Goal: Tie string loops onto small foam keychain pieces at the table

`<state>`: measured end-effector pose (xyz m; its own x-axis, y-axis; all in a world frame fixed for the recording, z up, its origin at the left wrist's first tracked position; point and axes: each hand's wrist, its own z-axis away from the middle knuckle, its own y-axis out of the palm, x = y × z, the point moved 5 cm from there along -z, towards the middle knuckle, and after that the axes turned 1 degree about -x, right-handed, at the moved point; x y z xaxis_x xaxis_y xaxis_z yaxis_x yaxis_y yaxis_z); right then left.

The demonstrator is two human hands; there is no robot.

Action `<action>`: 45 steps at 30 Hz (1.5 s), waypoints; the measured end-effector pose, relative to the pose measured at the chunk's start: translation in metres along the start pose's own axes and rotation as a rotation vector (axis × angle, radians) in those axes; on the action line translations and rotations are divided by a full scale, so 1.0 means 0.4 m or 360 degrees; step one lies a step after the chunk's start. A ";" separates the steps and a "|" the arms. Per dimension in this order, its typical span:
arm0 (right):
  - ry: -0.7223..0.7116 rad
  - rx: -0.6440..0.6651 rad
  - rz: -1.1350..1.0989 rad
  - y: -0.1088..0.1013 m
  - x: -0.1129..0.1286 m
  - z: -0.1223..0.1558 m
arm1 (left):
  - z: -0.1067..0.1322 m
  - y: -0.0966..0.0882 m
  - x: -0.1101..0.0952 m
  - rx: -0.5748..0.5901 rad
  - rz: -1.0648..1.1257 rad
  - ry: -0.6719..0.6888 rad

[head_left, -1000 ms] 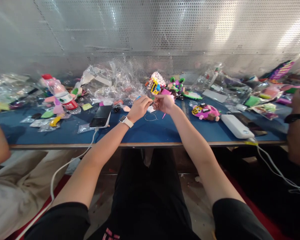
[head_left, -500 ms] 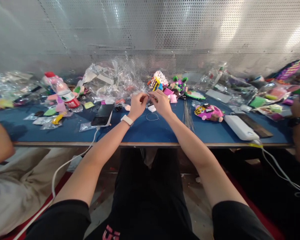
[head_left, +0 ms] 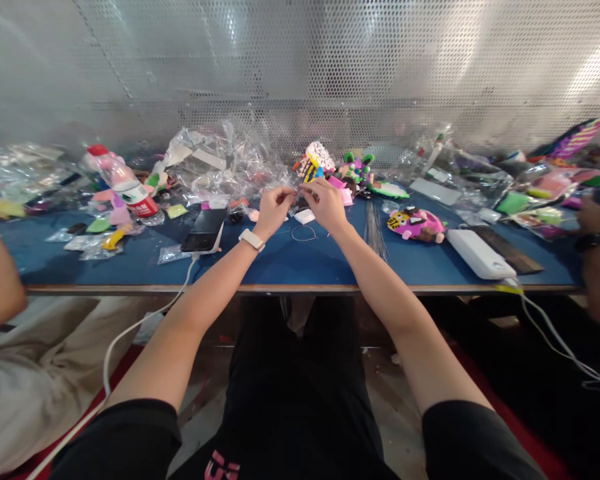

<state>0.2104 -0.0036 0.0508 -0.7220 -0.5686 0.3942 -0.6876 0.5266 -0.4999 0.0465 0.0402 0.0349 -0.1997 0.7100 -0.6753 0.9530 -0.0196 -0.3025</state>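
My left hand (head_left: 273, 208), with a white watch on its wrist, and my right hand (head_left: 327, 203) meet over the middle of the blue table (head_left: 300, 263). Both are pinched together at the fingertips on something small that I cannot make out. A thin wire loop (head_left: 305, 233) and a small white piece (head_left: 305, 216) lie on the table just below them. Just behind my hands stand colourful toy figures (head_left: 316, 162), and a bundle of thin wires (head_left: 373, 230) lies to the right.
A phone (head_left: 206, 230) on a white cable lies left of my hands, with a red-capped bottle (head_left: 123, 184) and crumpled plastic bags (head_left: 220, 163) beyond. A pink tiger toy (head_left: 416, 223) and a white power bank (head_left: 480, 254) lie right. Other people's arms show at both edges.
My hands have drawn slightly upward and closer at the fingertips. A pink piece near my right hand a second ago has gone from sight. The view shifted a little.
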 end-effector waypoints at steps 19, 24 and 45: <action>0.0245 0.0145 -0.0464 0.033 -0.008 -0.003 | 0.006 -0.025 -0.050 -0.0042 -0.0372 0.0302; 0.0151 0.0225 -0.0394 0.024 0.002 -0.002 | 0.004 -0.025 -0.047 -0.0047 -0.0386 0.0245; -0.0046 0.0151 -0.0106 0.003 -0.010 -0.005 | 0.010 -0.011 -0.069 0.0066 -0.0341 0.0275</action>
<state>0.2122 0.0005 0.0500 -0.6717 -0.6188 0.4072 -0.7225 0.4259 -0.5447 0.0469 0.0179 0.0520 -0.3507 0.8104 -0.4694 0.8822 0.1177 -0.4559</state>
